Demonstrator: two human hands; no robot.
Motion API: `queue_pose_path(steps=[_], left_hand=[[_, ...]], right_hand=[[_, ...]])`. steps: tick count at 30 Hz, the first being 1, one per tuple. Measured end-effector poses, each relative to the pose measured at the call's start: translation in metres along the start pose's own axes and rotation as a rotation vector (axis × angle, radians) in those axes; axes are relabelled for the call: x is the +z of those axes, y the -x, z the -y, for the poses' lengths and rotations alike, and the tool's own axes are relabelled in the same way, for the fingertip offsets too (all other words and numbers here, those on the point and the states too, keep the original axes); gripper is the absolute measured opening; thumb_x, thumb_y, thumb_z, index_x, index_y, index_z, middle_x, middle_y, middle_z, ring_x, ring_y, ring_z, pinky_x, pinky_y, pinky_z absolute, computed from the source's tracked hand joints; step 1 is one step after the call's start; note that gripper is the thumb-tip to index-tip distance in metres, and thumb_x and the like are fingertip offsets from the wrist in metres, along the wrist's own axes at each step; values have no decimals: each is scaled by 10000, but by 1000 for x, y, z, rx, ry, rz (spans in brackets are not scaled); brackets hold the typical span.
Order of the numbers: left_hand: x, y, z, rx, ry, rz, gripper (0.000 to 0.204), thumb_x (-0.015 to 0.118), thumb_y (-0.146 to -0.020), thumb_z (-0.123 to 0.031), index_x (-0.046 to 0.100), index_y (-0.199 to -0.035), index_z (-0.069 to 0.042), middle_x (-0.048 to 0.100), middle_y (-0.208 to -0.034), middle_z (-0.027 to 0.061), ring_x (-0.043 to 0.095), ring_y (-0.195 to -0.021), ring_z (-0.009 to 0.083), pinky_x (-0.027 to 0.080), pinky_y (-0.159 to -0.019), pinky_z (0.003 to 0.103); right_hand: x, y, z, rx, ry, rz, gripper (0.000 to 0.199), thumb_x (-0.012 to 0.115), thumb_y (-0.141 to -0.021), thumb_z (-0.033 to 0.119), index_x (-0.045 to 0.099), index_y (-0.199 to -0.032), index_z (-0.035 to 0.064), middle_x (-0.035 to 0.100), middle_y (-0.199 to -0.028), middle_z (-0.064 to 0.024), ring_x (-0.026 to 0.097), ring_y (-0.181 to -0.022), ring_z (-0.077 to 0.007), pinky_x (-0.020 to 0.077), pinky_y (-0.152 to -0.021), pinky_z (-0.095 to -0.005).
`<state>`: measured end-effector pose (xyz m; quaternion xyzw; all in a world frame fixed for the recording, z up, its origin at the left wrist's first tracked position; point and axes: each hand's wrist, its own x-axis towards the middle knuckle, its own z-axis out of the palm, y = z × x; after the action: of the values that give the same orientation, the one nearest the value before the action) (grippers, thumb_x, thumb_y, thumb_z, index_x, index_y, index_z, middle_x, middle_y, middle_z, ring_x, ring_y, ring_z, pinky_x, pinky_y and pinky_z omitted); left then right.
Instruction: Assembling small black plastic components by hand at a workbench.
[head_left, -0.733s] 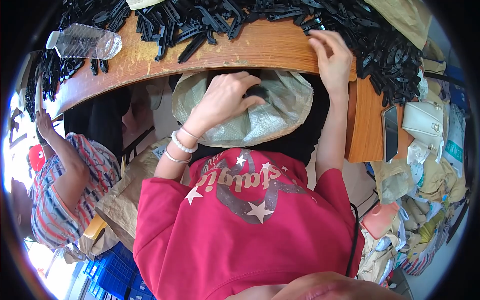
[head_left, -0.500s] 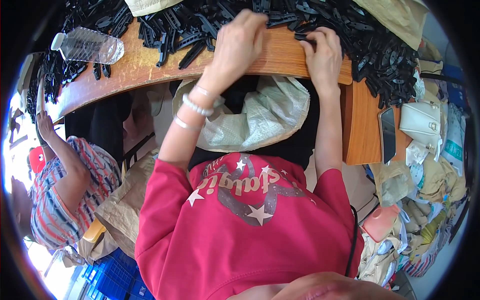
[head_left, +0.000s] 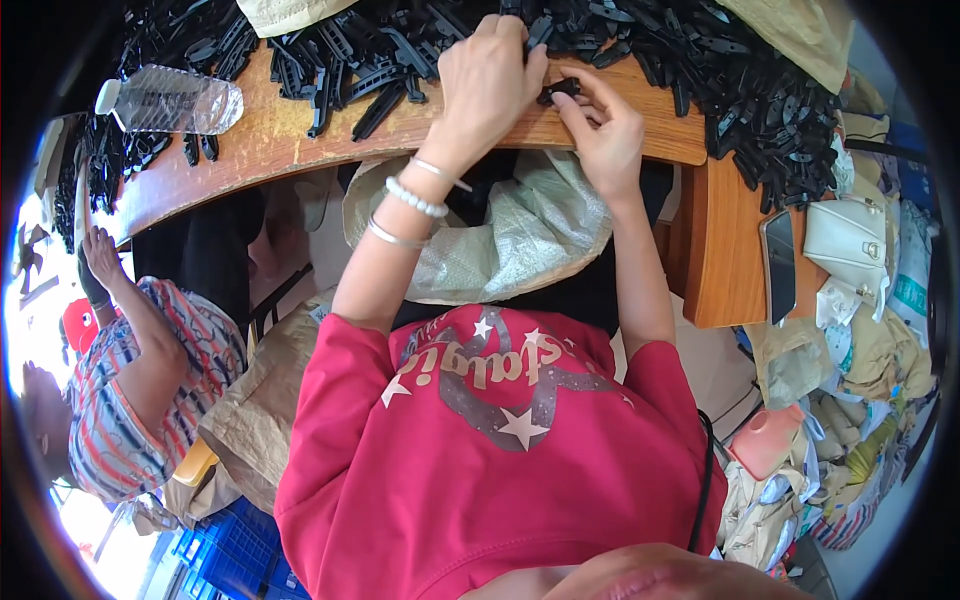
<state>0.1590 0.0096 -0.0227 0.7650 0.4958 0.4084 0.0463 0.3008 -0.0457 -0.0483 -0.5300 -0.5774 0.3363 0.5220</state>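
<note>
My right hand (head_left: pixel 608 135) pinches a small black plastic part (head_left: pixel 560 92) between thumb and fingertips, just above the wooden table's near edge. Beside it, my left hand (head_left: pixel 490 80) reaches over the table to the pile of black plastic parts (head_left: pixel 400 55), its fingers curled at the pile's near side. Whatever those fingers grip is hidden behind the hand. Bracelets circle my left wrist. Below the table edge, a pale woven sack (head_left: pixel 470 262) lies open across my lap.
A clear plastic bottle (head_left: pixel 180 100) lies on the table (head_left: pixel 250 150) at left. Right of me are a phone (head_left: pixel 778 265), a white handbag (head_left: pixel 846 240) and more black parts (head_left: pixel 775 150). A person in a striped top (head_left: pixel 150 390) sits at left, near blue crates (head_left: pixel 225 545).
My right hand has moved left from the right-hand pile, bringing the black part close to my left hand. My left hand has shifted slightly right.
</note>
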Motion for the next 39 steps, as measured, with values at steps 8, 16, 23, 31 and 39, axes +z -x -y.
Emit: queue_pose_path(steps=[8,16,23,31,39], left_hand=[[-31,36,4,-785,1387,277,108,548,-930,-82,514,-919,20,638,-762,123,628,-601,152,535,-557,229],[-25,40,3,-822,1308,283,274,550,-942,-116,588,-1121,88,656,-945,134,638,-710,144,531,-683,238],[-38,36,-8,-837,1187,462,297,605,-921,-171,630,-1067,86,690,-841,107,660,-705,137,527,-635,230],[-52,43,-11,-191,619,474,305,622,-882,-70,588,-1159,52,688,-835,124,678,-721,142,557,-633,258],[-48,49,-6,-151,669,353,248,647,-828,-73,630,-1054,27,649,-714,164,654,-618,212,503,-584,310]], right_hand=[[-20,-1,3,95,-267,52,235,617,-855,-38,639,-1088,-60,642,-973,-105,667,-823,-157,545,-761,-243],[-22,11,32,46,-351,224,200,625,-815,-80,675,-1007,-55,631,-992,-100,660,-824,-152,559,-764,-237],[-11,14,32,-30,-279,51,187,634,-805,-108,664,-984,-65,594,-961,-80,663,-833,-148,563,-731,-223],[-8,15,27,-78,-280,63,263,663,-782,-93,656,-1038,-34,589,-960,-66,637,-801,-114,547,-715,-209],[-16,8,19,6,-254,190,295,707,-784,-4,651,-1074,-2,620,-928,-37,578,-741,-53,483,-665,-184]])
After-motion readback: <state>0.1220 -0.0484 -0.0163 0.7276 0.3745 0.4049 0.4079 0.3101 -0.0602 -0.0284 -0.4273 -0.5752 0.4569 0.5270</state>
